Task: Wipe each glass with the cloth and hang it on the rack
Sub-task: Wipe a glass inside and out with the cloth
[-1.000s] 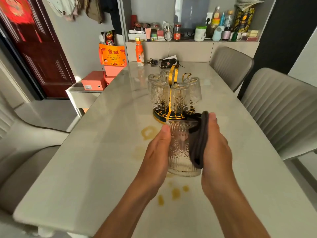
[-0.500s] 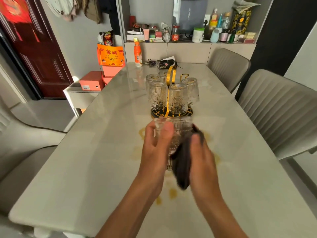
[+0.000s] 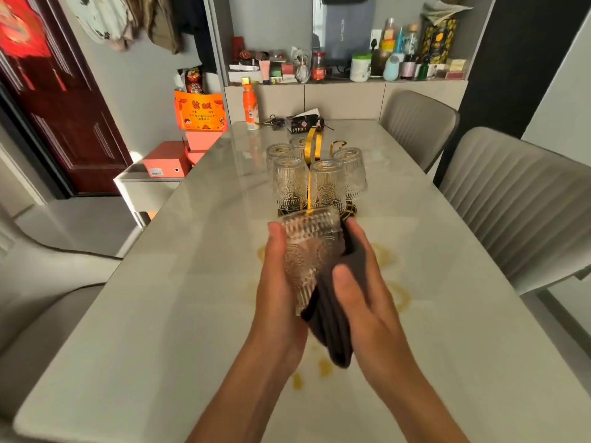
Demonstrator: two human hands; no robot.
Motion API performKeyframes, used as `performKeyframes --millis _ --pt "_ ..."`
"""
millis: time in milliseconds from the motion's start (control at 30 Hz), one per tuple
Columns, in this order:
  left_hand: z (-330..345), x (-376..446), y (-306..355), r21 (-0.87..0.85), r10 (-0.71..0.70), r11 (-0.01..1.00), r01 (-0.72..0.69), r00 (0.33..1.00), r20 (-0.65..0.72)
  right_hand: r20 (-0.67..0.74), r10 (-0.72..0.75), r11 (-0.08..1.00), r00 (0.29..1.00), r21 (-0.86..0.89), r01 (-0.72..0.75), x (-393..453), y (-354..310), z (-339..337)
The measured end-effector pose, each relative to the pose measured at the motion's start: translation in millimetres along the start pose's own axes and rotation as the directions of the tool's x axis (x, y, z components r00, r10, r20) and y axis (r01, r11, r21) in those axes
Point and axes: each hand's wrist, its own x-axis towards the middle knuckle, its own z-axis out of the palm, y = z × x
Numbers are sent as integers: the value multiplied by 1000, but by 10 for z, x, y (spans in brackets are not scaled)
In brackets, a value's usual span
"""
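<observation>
A clear embossed glass (image 3: 308, 251) is tilted above the table, its mouth pointing away from me. My left hand (image 3: 278, 282) grips its left side. My right hand (image 3: 358, 282) holds a dark cloth (image 3: 332, 318) against the glass's right side and under its base, thumb on top of the cloth. Behind them stands the black-and-gold rack (image 3: 311, 145) with several glasses (image 3: 289, 180) hung upside down on it.
The pale marble table (image 3: 179, 314) carries yellowish stains (image 3: 399, 292) around my hands. At its far end are an orange bottle (image 3: 251, 107), keys and a black box (image 3: 302, 123). Grey chairs (image 3: 518, 199) line the right side; another sits at the left.
The glass has tipped from upright to tilted with its mouth away from me. The cloth slid from the glass's side down toward its base, and both hands shifted slightly.
</observation>
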Motion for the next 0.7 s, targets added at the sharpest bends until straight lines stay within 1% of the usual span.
performKeyframes --millis 33,100,167,200,233,267,300,333,367,400,433,467,567,600,633,700 --pt "-6 5 41 12 -29 1000 29 999 32 5 -33 999 999 -11 33 -48 82 -1" --pt "-6 -14 -2 173 0 985 -11 998 62 -19 -67 996 998 -54 65 -44 206 -64" --pt "6 -30 -86 329 104 939 -100 995 5 -63 -83 991 995 -110 76 -3 228 -78" --pt "7 -30 -112 378 164 914 -146 986 -17 -80 -105 980 991 -179 89 -8 250 -72" --pt "19 -36 -114 385 204 906 -177 979 -29 -88 -124 960 988 -261 98 -11 265 -65" --pt "23 -36 -103 361 206 915 -182 978 -30 -77 -140 941 987 -321 108 -8 240 -55" --pt "27 -29 -90 315 177 935 -162 984 -21 -75 -149 936 986 -333 116 25 228 -79" --pt "31 -21 -85 276 141 951 -136 990 0 -98 -109 964 989 -252 81 84 190 -106" --pt "43 -27 -68 243 115 963 -117 993 23 -143 -26 993 989 -119 9 157 121 -120" --pt "35 -38 -58 220 95 970 -99 995 30 -175 74 997 982 -17 -78 200 73 -134" --pt "48 -45 -53 214 84 973 -88 996 28 -195 121 993 973 43 -114 211 46 -151" --pt "38 -48 -63 209 74 975 -77 997 22 -197 105 994 975 8 -106 182 -2 -105" --pt "-25 -32 -107 152 65 986 -71 997 46 -174 -47 970 984 -241 4 19 -84 55" --pt "-37 -33 -107 163 85 982 -91 995 43 -162 -50 964 986 -267 5 18 -95 47" --pt "-24 -36 -103 200 108 973 -112 994 28 -167 -21 973 986 -231 -19 80 -96 3" --pt "16 -59 -101 290 149 947 -141 989 -7 -166 99 989 981 -90 -115 232 -139 -74"
